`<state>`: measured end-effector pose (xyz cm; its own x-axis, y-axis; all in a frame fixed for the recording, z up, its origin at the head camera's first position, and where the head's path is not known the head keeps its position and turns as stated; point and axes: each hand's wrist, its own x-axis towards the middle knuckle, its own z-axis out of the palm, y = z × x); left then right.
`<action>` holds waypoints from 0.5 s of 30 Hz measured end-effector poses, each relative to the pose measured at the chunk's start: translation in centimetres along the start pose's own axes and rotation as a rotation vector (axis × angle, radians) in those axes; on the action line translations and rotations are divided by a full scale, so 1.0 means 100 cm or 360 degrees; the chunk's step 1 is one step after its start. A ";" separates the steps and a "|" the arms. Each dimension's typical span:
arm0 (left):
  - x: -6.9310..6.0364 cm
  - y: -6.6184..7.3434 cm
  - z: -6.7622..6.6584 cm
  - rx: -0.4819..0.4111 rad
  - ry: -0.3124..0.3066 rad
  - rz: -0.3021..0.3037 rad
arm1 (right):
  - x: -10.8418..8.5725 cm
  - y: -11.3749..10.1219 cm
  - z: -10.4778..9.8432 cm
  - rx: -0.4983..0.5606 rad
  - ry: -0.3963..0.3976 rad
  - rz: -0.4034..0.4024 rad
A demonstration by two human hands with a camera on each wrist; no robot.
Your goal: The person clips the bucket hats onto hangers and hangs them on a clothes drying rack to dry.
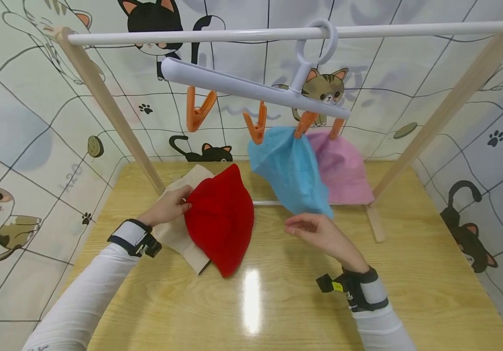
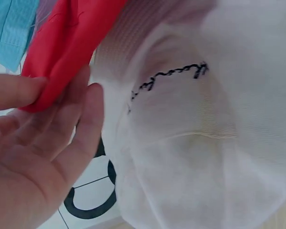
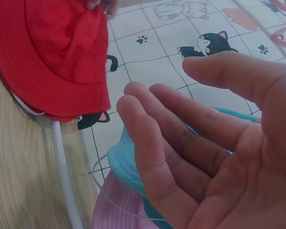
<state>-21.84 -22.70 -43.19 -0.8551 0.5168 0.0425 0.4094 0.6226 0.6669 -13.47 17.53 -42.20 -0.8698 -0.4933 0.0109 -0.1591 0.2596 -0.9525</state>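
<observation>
The left hand (image 1: 170,207) pinches the edge of a red hat (image 1: 222,219); in the left wrist view, thumb and fingers hold the red cloth (image 2: 71,43). Under and left of the red hat lies a cream hat (image 1: 181,241) with dark stitching, seen closer (image 2: 181,105). The right hand (image 1: 321,236) is just below the brim of a blue hat (image 1: 291,170), fingers loosely bent and holding nothing; its palm (image 3: 205,157) shows in the right wrist view. The blue hat and a pink hat (image 1: 341,168) hang from orange clips.
A pale hanger (image 1: 251,90) hangs tilted, left end higher, from a white rod (image 1: 198,36) between wooden posts (image 1: 115,112). Two orange clips (image 1: 196,114) at its left hold nothing. A low white bar (image 1: 266,203) runs behind the hats. Light glares on the wooden table (image 1: 286,307).
</observation>
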 end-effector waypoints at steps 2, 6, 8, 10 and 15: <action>0.004 0.002 -0.001 -0.0005 0.0052 0.0043 | 0.000 0.000 0.000 -0.0006 -0.0004 -0.0016; 0.011 0.007 -0.005 -0.0034 0.0116 0.0067 | 0.002 0.000 0.001 -0.0039 -0.0003 -0.0049; 0.015 0.010 -0.007 -0.0037 0.0139 0.0069 | 0.002 0.000 0.001 -0.0048 -0.0005 -0.0057; 0.017 0.013 -0.010 -0.0055 0.0162 0.0079 | 0.003 0.000 0.002 -0.0044 -0.0011 -0.0063; 0.019 0.024 -0.019 -0.0078 0.0234 0.0119 | 0.004 0.001 0.004 -0.0038 -0.0027 -0.0028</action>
<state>-23.06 -21.34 -40.10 -0.8617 0.4666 0.1995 0.4607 0.5545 0.6930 -13.61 17.03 -42.38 -0.8588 -0.5119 0.0224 -0.1858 0.2704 -0.9447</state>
